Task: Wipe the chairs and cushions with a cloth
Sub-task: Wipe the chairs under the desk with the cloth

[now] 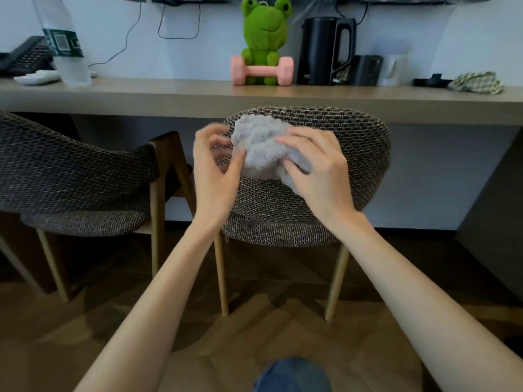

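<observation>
A woven chair (70,179) stands at the left, turned sideways, with a narrow gap between it and the second chair (348,142), whose curved back faces the person. The top edge of that back sits just below the front edge of the desk (169,94). The left hand (215,171), fingers curled and blurred, pinches the left edge of the fluffy grey cloth (263,148) with its thumb. The cloth is bunched against the upper chair back. The right hand (319,168) grips it from the right, fingers spread and bent over it. On the desk stand a bottle (63,41), a green frog toy (264,32) and a black kettle (325,52). Below is a wooden floor (254,329).
</observation>
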`<move>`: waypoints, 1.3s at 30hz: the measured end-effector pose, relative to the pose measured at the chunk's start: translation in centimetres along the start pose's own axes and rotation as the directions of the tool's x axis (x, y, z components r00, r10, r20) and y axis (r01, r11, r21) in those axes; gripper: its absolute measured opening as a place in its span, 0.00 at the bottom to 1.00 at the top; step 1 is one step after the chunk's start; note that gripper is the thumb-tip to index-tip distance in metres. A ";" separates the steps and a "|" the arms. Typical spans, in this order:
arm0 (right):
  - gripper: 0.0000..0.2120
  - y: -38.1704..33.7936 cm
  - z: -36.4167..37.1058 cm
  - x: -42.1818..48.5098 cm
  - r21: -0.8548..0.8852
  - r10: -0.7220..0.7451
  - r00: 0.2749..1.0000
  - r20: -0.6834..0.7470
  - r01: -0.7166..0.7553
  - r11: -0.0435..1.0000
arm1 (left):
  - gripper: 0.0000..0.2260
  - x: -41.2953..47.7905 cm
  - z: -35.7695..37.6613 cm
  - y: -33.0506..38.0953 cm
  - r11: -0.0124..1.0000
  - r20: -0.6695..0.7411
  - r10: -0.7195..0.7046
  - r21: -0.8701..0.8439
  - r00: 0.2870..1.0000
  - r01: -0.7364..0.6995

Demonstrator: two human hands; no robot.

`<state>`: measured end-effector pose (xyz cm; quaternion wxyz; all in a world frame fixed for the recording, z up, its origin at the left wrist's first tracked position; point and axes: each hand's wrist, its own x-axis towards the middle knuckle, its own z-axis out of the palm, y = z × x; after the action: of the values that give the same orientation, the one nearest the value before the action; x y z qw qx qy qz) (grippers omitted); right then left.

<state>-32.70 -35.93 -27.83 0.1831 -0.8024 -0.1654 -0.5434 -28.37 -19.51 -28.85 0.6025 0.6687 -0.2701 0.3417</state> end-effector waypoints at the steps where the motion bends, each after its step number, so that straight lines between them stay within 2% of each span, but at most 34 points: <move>1: 0.14 0.0 0.5 0.7 -0.006 0.001 1.000 -0.024 -0.001 1.000 | 0.14 0.3 0.5 0.1 0.991 -0.023 0.092 0.095 0.995 -0.089; 2: 0.14 0.1 0.9 0.9 -0.014 0.001 0.999 -0.035 -0.001 1.000 | 0.15 0.5 0.9 -0.1 0.959 0.009 0.186 0.216 0.983 -0.183; 4: 0.14 0.5 1.6 0.8 -0.031 -0.017 0.999 -0.041 0.016 0.999 | 0.16 0.5 1.3 -1.3 0.835 0.170 0.320 0.413 0.932 -0.362; 6: 0.14 1.2 2.1 0.2 -0.052 -0.059 0.997 -0.052 0.056 0.997 | 0.19 0.2 1.3 -2.7 0.781 0.285 0.329 0.454 0.900 -0.429; 8: 0.13 1.8 2.7 -0.6 -0.090 -0.098 0.992 -0.075 0.092 0.992 | 0.20 0.0 1.6 -3.8 0.794 0.279 0.327 0.437 0.903 -0.423; 10: 0.12 2.3 3.6 -1.4 -0.115 -0.119 0.988 -0.099 0.108 0.988 | 0.17 -0.2 2.2 -4.5 0.804 0.216 0.353 0.427 0.910 -0.414; 13: 0.13 3.1 4.9 -3.7 -0.127 -0.131 0.989 -0.070 0.121 0.984 | 0.16 -1.7 2.8 -6.3 0.833 0.181 0.324 0.411 0.929 -0.371; 19: 0.18 4.9 7.0 -10.3 -0.223 -0.126 0.964 0.232 0.179 0.958 | 0.21 -8.1 3.0 -10.5 0.903 0.294 0.039 0.400 0.955 -0.159; 23: 0.19 3.9 6.3 -9.7 -0.158 -0.068 0.942 0.329 0.126 0.979 | 0.20 -8.5 2.6 -10.1 0.934 0.324 -0.040 0.349 0.945 -0.080; 24: 0.19 3.4 5.7 -9.0 -0.133 -0.064 0.942 0.330 0.113 0.985 | 0.20 -8.2 2.2 -9.5 0.941 0.324 -0.029 0.329 0.946 -0.084; 26: 0.18 2.2 4.4 -7.1 -0.099 -0.113 0.959 0.258 0.142 0.985 | 0.19 -6.8 1.4 -7.8 0.946 0.274 0.085 0.279 0.958 -0.163; 29: 0.16 0.1 3.0 -2.4 -0.089 -0.222 0.975 0.023 0.223 0.971 | 0.18 -3.2 0.7 -4.9 0.895 0.077 0.353 0.263 0.933 -0.360; 30: 0.16 -0.4 2.8 -0.6 -0.097 -0.239 0.971 -0.026 0.236 0.967 | 0.17 -1.8 0.6 -4.3 0.880 0.016 0.402 0.270 0.915 -0.391; 32: 0.16 -0.8 3.0 1.8 -0.140 -0.231 0.973 -0.024 0.225 0.964 | 0.18 0.4 0.6 -3.7 0.890 -0.037 0.384 0.279 0.923 -0.360; 35: 0.16 -0.5 4.4 1.4 -0.201 -0.173 0.981 0.088 0.187 0.961 | 0.19 0.5 1.0 -4.4 0.936 0.032 0.228 0.268 0.973 -0.228; 39: 0.17 0.8 6.8 -2.1 -0.186 -0.137 0.985 0.103 0.154 0.970 | 0.18 -1.5 1.2 -7.7 0.942 0.062 0.174 0.281 0.983 -0.184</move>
<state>-27.53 -33.57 -32.18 0.0564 -0.8255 -0.1783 -0.5325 -23.21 -19.78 -34.83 0.4611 0.7274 -0.2885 0.4185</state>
